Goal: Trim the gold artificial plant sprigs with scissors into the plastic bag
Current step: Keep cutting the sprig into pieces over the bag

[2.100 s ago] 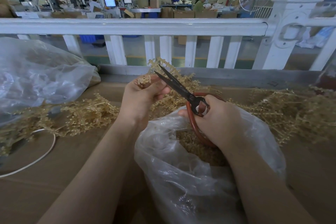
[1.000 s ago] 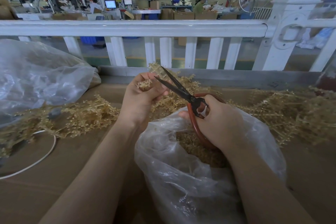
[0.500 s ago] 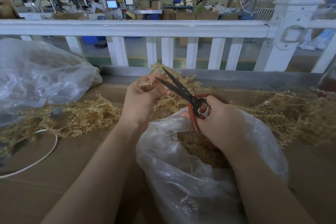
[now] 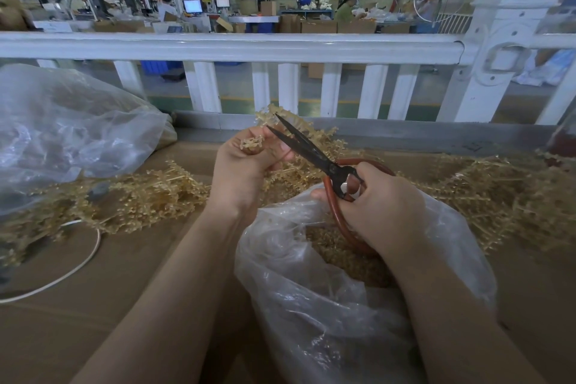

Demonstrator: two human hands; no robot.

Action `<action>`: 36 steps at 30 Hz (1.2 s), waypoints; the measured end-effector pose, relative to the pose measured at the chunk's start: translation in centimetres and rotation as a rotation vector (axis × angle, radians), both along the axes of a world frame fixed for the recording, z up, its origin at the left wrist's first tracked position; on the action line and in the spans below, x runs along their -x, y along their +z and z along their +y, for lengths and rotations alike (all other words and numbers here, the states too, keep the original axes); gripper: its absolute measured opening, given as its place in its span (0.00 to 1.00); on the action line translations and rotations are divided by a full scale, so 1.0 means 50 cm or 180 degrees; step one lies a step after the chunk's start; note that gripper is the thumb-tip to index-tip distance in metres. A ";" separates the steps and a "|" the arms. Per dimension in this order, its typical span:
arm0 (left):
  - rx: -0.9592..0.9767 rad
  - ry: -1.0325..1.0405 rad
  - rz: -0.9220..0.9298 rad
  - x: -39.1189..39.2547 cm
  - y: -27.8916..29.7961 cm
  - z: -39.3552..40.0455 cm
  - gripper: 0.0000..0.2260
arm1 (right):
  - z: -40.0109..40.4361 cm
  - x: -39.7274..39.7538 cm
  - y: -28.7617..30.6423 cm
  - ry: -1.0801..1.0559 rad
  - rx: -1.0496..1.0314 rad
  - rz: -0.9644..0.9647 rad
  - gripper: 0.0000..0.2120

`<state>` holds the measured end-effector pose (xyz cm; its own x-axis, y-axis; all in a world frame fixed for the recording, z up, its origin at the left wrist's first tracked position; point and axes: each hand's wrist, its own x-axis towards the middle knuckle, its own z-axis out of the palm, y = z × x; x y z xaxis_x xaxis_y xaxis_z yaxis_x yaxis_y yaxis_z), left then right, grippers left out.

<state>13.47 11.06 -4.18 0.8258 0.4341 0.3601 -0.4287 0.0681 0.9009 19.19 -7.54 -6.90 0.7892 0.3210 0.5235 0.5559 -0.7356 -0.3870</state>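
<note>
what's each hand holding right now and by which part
The left hand pinches a gold sprig near its tip. The right hand grips the scissors by their red handle loops.

2 bare forearms in view, left hand point(image 4: 246, 171) and right hand point(image 4: 378, 206). Both hands bare, nails short, forearms uncovered to frame edge.

No text, label or number is legible anywhere.
</note>
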 end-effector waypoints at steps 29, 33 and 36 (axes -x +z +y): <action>0.0136 -0.0061 0.0403 -0.001 -0.006 -0.002 0.06 | -0.006 0.005 0.010 0.0054 0.0190 0.0302 0.32; 0.0110 -0.0050 0.0430 0.003 -0.005 -0.002 0.05 | -0.007 0.003 0.012 0.0074 0.0220 0.0297 0.29; 0.0081 -0.0074 0.0445 0.003 -0.005 -0.004 0.05 | -0.007 0.001 0.014 0.0083 0.0251 0.0267 0.29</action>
<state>13.30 10.88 -4.44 0.8771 0.4217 0.2300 -0.2972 0.1001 0.9496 19.13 -7.91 -6.21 0.8200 0.3797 0.4283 0.5435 -0.7513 -0.3745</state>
